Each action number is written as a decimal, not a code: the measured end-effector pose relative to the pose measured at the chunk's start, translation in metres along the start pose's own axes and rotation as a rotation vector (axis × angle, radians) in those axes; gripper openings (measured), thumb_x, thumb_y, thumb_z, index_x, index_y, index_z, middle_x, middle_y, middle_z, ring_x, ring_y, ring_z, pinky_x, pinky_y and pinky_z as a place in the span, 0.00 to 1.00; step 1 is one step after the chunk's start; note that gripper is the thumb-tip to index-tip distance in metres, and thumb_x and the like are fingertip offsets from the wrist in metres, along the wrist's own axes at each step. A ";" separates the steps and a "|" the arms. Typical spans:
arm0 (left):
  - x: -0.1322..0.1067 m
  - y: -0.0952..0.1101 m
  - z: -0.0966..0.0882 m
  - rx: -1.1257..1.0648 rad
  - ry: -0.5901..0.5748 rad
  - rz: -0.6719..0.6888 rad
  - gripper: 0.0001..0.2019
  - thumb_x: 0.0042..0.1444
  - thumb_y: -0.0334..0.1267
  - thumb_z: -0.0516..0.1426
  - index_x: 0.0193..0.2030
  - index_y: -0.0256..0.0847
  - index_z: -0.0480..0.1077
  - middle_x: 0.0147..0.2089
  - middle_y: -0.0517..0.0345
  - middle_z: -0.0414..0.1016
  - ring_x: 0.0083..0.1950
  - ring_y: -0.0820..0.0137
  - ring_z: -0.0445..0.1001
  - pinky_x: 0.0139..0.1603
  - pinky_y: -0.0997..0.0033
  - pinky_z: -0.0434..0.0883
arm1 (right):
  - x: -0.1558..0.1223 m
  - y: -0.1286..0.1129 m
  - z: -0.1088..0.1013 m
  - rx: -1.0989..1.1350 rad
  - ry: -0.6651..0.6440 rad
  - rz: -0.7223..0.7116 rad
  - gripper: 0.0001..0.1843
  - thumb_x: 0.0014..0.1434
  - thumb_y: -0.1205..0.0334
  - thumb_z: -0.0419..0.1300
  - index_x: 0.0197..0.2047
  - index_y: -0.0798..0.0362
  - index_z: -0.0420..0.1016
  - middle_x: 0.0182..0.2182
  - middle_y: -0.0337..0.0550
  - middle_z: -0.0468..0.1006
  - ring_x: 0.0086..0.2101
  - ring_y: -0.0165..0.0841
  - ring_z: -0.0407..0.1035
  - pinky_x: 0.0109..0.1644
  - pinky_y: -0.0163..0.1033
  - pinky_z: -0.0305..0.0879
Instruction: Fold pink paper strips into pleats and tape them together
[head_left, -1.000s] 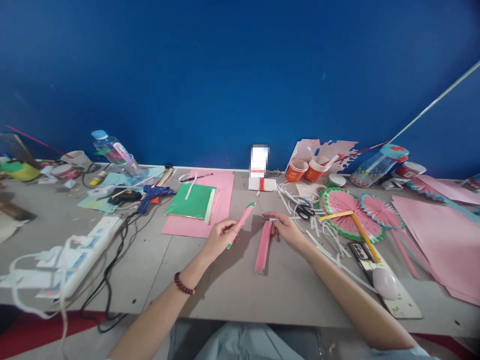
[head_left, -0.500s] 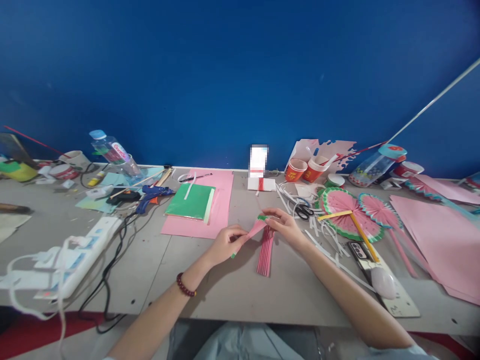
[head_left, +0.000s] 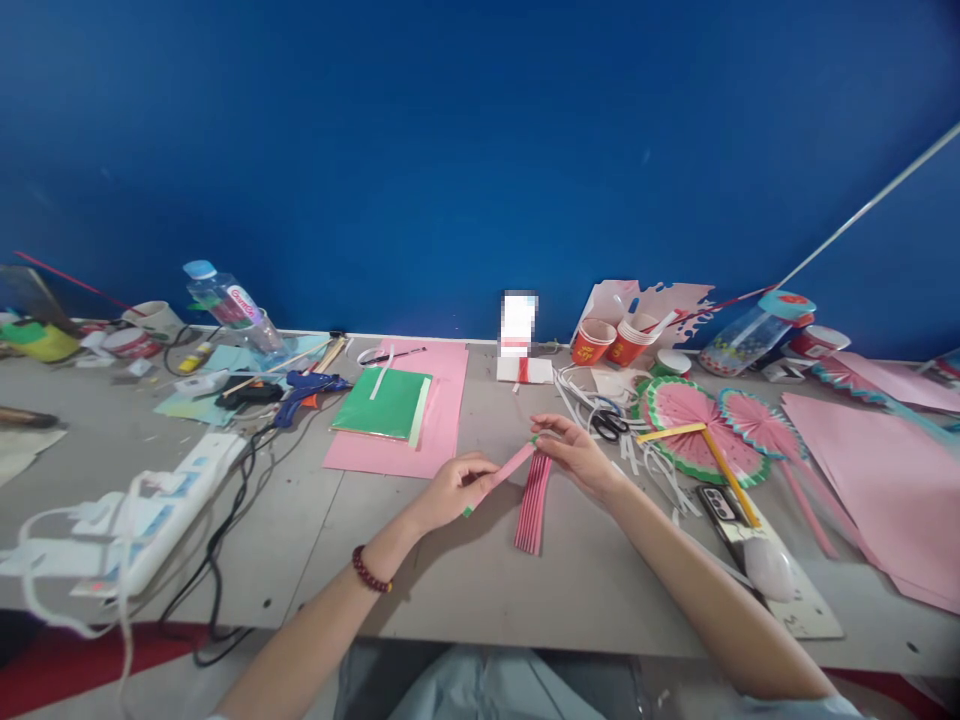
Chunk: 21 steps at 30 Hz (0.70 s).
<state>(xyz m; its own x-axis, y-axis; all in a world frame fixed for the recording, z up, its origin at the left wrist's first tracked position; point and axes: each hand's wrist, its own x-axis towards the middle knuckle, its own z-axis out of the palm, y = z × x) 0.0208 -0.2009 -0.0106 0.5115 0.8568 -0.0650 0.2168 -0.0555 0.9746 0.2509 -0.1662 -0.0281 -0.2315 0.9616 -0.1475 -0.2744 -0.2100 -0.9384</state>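
Below a blue wall (head_left: 480, 150), over a grey table (head_left: 615, 590), a narrow pink strip (head_left: 515, 465) with green ends slants at centre, pinched by the left hand (head_left: 454, 490) at eight o'clock and the right hand (head_left: 577, 455) near three. Pleated pink paper (head_left: 532, 508) lies at five, scissors (head_left: 609, 425) at two, a green pack (head_left: 379, 405) at ten. Slackened fingers could probably let the strip spread open. Half a second ago its upper end flared wider.

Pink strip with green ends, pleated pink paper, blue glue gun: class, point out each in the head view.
Pink strip with green ends (head_left: 513, 466): head view, its pink middle.
Pleated pink paper (head_left: 532, 508): head view, middle of its folds.
Blue glue gun (head_left: 307, 382): head view, its body.
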 end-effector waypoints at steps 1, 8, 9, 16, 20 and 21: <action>0.000 0.000 0.000 -0.017 -0.015 -0.003 0.19 0.57 0.51 0.54 0.43 0.37 0.75 0.35 0.55 0.69 0.31 0.74 0.66 0.27 0.77 0.64 | 0.000 0.000 0.000 0.002 0.025 0.002 0.20 0.41 0.60 0.71 0.40 0.47 0.76 0.36 0.36 0.72 0.31 0.25 0.67 0.40 0.34 0.66; -0.001 -0.003 -0.007 -0.166 -0.059 -0.063 0.22 0.51 0.45 0.61 0.51 0.38 0.71 0.50 0.47 0.73 0.45 0.63 0.72 0.39 0.68 0.72 | 0.006 -0.003 -0.006 0.001 0.202 -0.052 0.20 0.36 0.59 0.73 0.35 0.50 0.76 0.30 0.35 0.73 0.33 0.28 0.69 0.44 0.37 0.65; -0.001 -0.003 -0.008 -0.172 -0.054 -0.073 0.22 0.51 0.44 0.61 0.51 0.38 0.71 0.51 0.47 0.73 0.47 0.62 0.72 0.41 0.67 0.73 | 0.006 -0.003 -0.006 0.004 0.218 -0.056 0.21 0.35 0.59 0.73 0.35 0.50 0.76 0.30 0.35 0.74 0.33 0.28 0.69 0.44 0.37 0.66; 0.000 -0.009 -0.012 -0.135 0.032 -0.112 0.20 0.49 0.39 0.61 0.50 0.38 0.72 0.48 0.48 0.76 0.45 0.64 0.74 0.44 0.66 0.72 | 0.006 -0.005 -0.007 0.012 0.251 -0.084 0.20 0.34 0.56 0.74 0.32 0.51 0.75 0.28 0.35 0.74 0.32 0.28 0.70 0.45 0.38 0.67; 0.002 -0.013 -0.010 -0.117 0.052 -0.100 0.19 0.48 0.37 0.62 0.49 0.38 0.73 0.45 0.48 0.77 0.43 0.65 0.75 0.42 0.66 0.72 | 0.007 -0.003 -0.007 0.005 0.275 -0.087 0.21 0.33 0.56 0.74 0.32 0.51 0.74 0.28 0.35 0.74 0.31 0.29 0.71 0.44 0.40 0.68; 0.002 -0.013 -0.009 -0.109 0.059 -0.098 0.19 0.48 0.37 0.62 0.48 0.37 0.73 0.45 0.48 0.77 0.42 0.65 0.75 0.42 0.67 0.73 | 0.007 -0.003 -0.007 -0.001 0.280 -0.089 0.21 0.33 0.55 0.74 0.31 0.52 0.74 0.28 0.35 0.74 0.31 0.30 0.71 0.44 0.40 0.68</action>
<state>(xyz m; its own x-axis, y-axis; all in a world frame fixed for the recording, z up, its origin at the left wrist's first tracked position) 0.0117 -0.1940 -0.0212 0.4423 0.8840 -0.1512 0.1700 0.0829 0.9820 0.2562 -0.1574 -0.0286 0.0600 0.9877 -0.1444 -0.2808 -0.1221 -0.9520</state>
